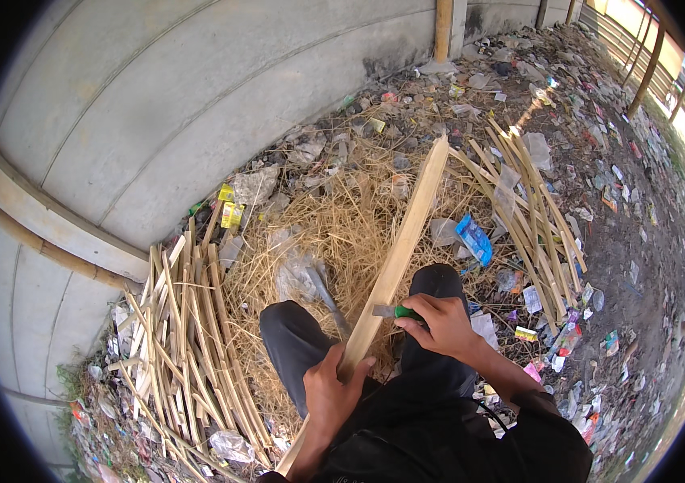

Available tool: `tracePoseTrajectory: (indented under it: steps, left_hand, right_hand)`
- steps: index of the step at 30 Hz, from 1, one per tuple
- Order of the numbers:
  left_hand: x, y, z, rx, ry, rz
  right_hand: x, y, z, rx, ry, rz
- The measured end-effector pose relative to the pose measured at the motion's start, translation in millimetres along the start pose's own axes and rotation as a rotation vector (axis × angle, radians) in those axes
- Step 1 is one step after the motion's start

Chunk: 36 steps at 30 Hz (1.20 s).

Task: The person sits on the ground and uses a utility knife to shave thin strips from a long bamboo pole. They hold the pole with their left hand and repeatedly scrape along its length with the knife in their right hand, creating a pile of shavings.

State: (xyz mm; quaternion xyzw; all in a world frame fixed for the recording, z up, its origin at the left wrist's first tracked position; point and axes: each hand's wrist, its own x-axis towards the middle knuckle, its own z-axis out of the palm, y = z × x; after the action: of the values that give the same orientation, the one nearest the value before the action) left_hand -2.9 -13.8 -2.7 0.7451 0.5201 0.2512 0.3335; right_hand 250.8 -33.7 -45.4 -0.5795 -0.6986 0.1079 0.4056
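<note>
A long, pale split bamboo slat (407,229) slants across my lap, its lower end running under my left forearm and its far end pointing away from me. My left hand (336,389) is closed round it near my body, the thumb on its right edge. My right hand (441,324) grips the green handle of a short-bladed knife (384,311). The flat metal blade lies across the slat's face, a little beyond my left hand. Between my knees is a long grey blade-like object (328,302), partly hidden, its kind unclear.
Thin bamboo strips lie in a pile (189,346) on the left and another pile (531,217) on the right. Straw-like shavings (342,209) cover the ground ahead. Litter surrounds them, including a blue wrapper (473,240). A grey concrete wall (157,105) stands at the left and back.
</note>
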Motion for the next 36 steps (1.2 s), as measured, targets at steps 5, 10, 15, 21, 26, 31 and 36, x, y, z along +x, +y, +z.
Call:
tracePoseTrajectory:
  steps: [5, 10, 15, 21, 26, 31, 36]
  left_hand:
    - [10, 7, 4, -0.022, 0.044, 0.081]
    - [10, 10, 8, -0.053, 0.049, 0.048]
    - [12, 15, 3, -0.078, 0.036, 0.009]
    - [12, 15, 1, -0.064, 0.049, 0.03]
    - [12, 14, 1, -0.071, 0.059, 0.035]
    - [11, 12, 0, -0.072, 0.06, 0.046]
    - [11, 11, -1, -0.071, 0.063, 0.051]
  right_hand:
    - [-5, -18, 14, -0.04, -0.001, -0.033]
    - [-4, -22, 16, -0.09, 0.032, -0.047]
    - [-1, -22, 16, -0.122, 0.056, -0.069]
    - [4, -26, 13, -0.14, 0.085, -0.084]
    - [4, -26, 13, -0.154, 0.096, -0.079]
    - [8, -25, 11, -0.156, 0.142, -0.092]
    - [9, -22, 9, -0.186, 0.13, -0.082]
